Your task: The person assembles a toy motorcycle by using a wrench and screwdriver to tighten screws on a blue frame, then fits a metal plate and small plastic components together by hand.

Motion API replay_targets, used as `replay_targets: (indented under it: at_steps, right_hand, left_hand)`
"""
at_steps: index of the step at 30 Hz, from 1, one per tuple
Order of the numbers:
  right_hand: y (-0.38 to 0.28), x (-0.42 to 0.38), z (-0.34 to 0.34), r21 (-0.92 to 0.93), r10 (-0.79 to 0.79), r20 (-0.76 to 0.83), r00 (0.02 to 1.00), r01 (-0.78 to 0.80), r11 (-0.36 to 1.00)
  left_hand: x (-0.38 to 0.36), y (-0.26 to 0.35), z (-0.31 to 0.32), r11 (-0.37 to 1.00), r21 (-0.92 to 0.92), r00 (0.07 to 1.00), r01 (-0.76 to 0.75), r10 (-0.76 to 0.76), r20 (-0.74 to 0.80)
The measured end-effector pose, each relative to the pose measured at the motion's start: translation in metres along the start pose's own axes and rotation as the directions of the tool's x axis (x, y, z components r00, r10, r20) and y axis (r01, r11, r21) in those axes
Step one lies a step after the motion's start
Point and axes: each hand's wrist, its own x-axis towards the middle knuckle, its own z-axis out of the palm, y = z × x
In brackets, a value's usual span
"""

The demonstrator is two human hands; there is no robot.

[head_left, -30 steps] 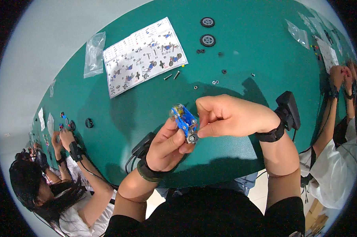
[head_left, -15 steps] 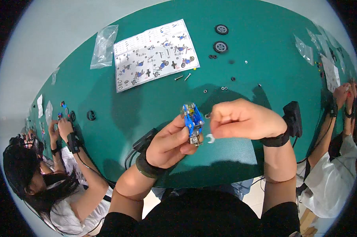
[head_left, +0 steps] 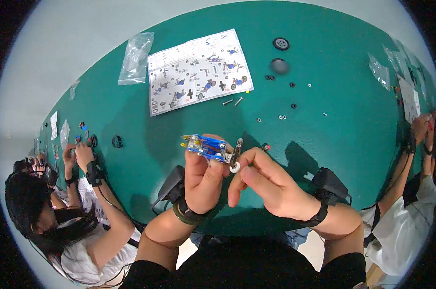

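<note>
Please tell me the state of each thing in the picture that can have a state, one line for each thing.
left hand: shut on the blue model, held above the table
blue model: part-built, lying level in the fingers
right hand: pinching a small wrench against the model's end
small wrench: held, touching the model
instruction sheet: unfolded, flat on the green table
plastic bag: lying crumpled beside the sheet
wheel: loose on the table

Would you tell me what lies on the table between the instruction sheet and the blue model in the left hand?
Head view: bare green table between instruction sheet and blue model.
</note>
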Motion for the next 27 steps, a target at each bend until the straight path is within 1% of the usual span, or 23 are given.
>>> replay_targets:
  at_steps: [1,4,7,10,11,13,14,16,19,20,23,26,27]
  right_hand:
    - [0.000,-0.001,0.000,-0.010,-0.004,-0.021,1.000,0.004,1.000]
    - [-0.003,-0.003,-0.002,-0.015,0.109,0.000,0.994,-0.109,0.994]
    - [0.005,-0.002,-0.005,-0.042,0.059,0.013,0.998,-0.059,0.997]
    - [0.009,-0.001,0.000,0.059,-0.037,-0.030,0.999,0.038,0.998]
    - [0.012,0.000,-0.001,-0.069,-0.108,-0.031,0.994,0.105,0.992]
    - [0.020,0.003,-0.005,-0.320,-0.245,-0.008,0.970,0.229,0.919]
    - [0.018,0.002,-0.006,-0.277,-0.153,-0.024,0.988,0.140,0.950]
    - [0.009,-0.001,-0.006,-0.187,0.036,-0.044,0.998,-0.044,0.981]
    - [-0.007,-0.001,-0.003,0.069,0.209,-0.058,0.976,-0.205,0.976]
    - [-0.004,-0.001,-0.003,0.095,0.209,-0.065,0.976,-0.203,0.975]
    - [0.003,-0.001,-0.002,0.154,0.207,-0.083,0.975,-0.192,0.969]
    - [0.004,-0.002,-0.002,0.161,0.192,-0.075,0.979,-0.178,0.971]
    - [0.005,-0.002,-0.002,0.158,0.179,-0.068,0.982,-0.166,0.973]
  left_hand:
    - [0.000,0.000,0.001,1.000,-0.023,1.000,0.006,-0.007,-0.008]
    - [0.001,0.000,0.002,0.998,-0.063,1.000,0.011,-0.012,-0.021]
    - [0.001,-0.001,-0.003,0.993,-0.107,0.999,0.041,-0.044,-0.031]
    - [0.002,0.001,-0.001,0.985,-0.165,0.997,0.044,-0.054,-0.055]
    - [0.002,0.001,-0.002,0.983,-0.178,0.997,0.045,-0.056,-0.057]
    - [0.002,0.000,-0.003,0.978,-0.202,0.996,0.049,-0.063,-0.064]
    - [0.002,0.000,-0.004,0.975,-0.214,0.995,0.052,-0.068,-0.068]
    - [0.001,0.004,-0.001,0.984,-0.171,0.996,0.053,-0.065,-0.067]
    - [0.000,0.003,0.001,0.997,-0.072,0.999,0.017,-0.020,-0.044]
    - [0.000,0.002,0.001,0.999,-0.034,1.000,-0.001,0.000,-0.031]
    - [-0.002,-0.001,0.007,0.997,0.032,0.994,-0.070,0.073,-0.084]
    - [-0.002,0.002,0.006,0.992,0.109,0.998,-0.068,0.069,-0.011]
    - [-0.003,0.002,0.005,0.989,0.127,0.997,-0.072,0.074,-0.011]
